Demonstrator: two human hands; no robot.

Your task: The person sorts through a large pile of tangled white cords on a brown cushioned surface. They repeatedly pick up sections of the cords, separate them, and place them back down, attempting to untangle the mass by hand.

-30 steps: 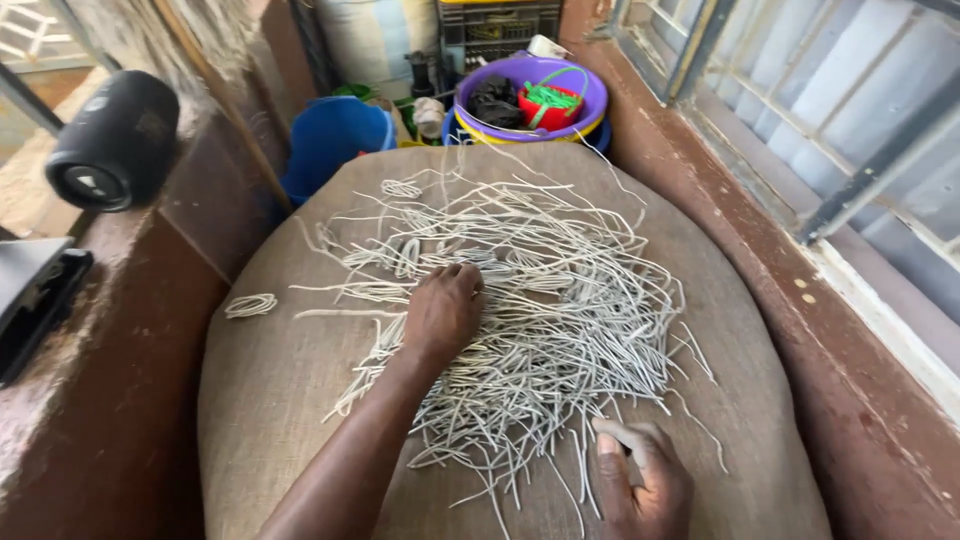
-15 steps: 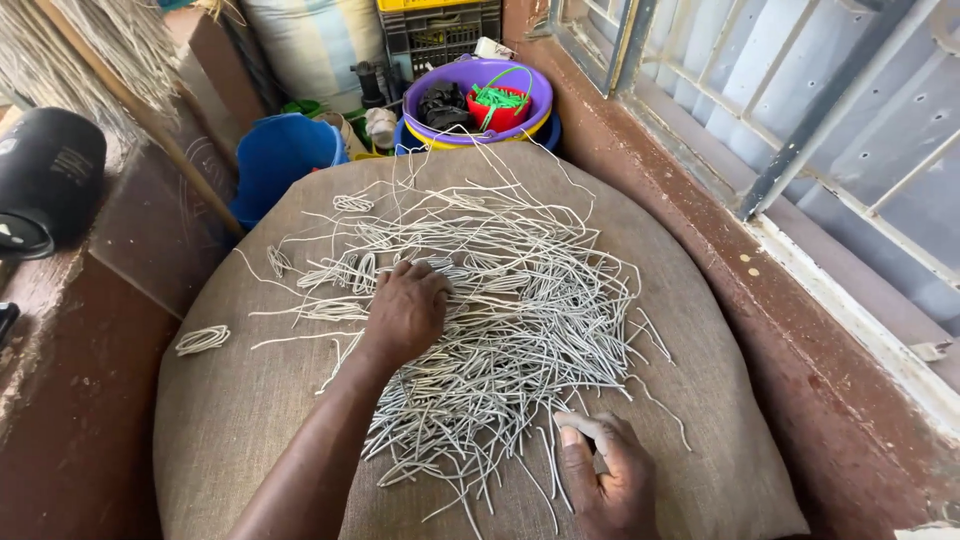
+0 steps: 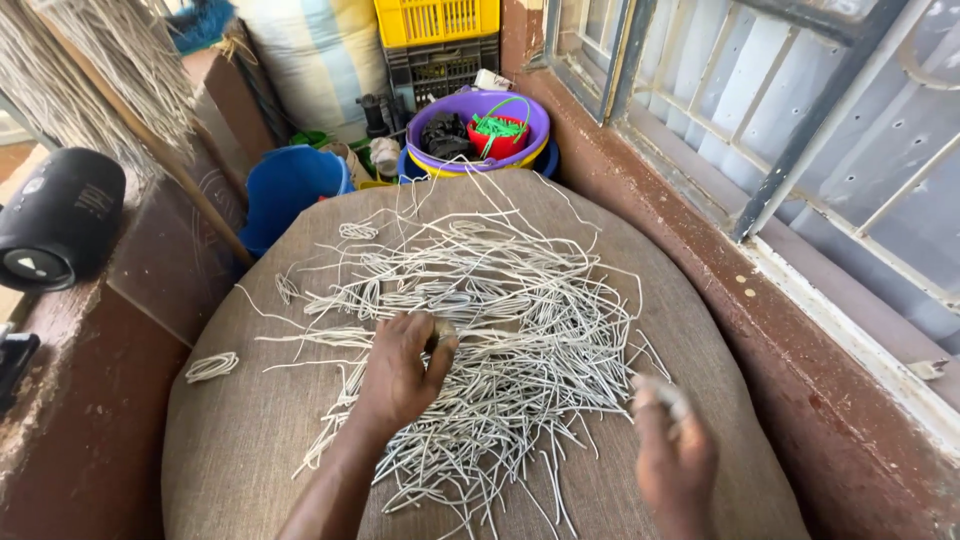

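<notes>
Left hand (image 3: 400, 365) pinching white strips (image 3: 480, 330); right hand (image 3: 672, 455) blurred, grip unclear; sack (image 3: 240, 450) margin bare.

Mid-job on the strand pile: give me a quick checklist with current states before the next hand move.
1. Left hand on the pile of pale strands: ok, fingers curled into it.
2. Right hand holding a strand: cannot tell, blurred.
3. Strands kept on the burlap surface: ok.
4. Small coiled bundle apart from the pile: ok.
5. Purple basin beyond the pile, untouched: ok.
</notes>
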